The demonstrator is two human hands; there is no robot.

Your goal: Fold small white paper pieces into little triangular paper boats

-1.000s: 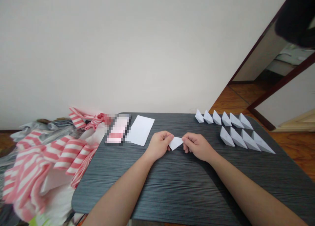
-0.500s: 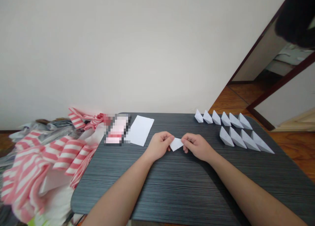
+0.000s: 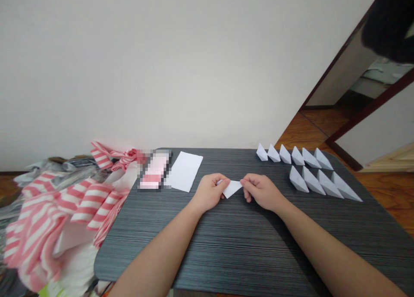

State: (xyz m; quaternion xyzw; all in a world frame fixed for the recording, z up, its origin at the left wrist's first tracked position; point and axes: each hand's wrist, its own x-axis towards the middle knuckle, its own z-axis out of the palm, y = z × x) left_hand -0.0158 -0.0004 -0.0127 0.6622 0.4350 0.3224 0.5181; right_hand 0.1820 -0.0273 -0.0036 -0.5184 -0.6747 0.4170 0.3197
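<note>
The camera rides on my head, facing forward and tilted down, so my bare left hand (image 3: 208,192) and my bare right hand (image 3: 262,192) sit just below the middle of the frame. It looks from close behind a dark grey ribbed rounded-corner tabletop (image 3: 207,249) and across it, while a plain off-white wall (image 3: 161,64) fills the upper half.

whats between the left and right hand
A folded white paper triangle lies between the left hand and right hand, pinched by both, in the head view.

Left hand (image 3: 209,192) and right hand (image 3: 262,192) pinching just apart, forearms (image 3: 155,254) angled inward
</note>
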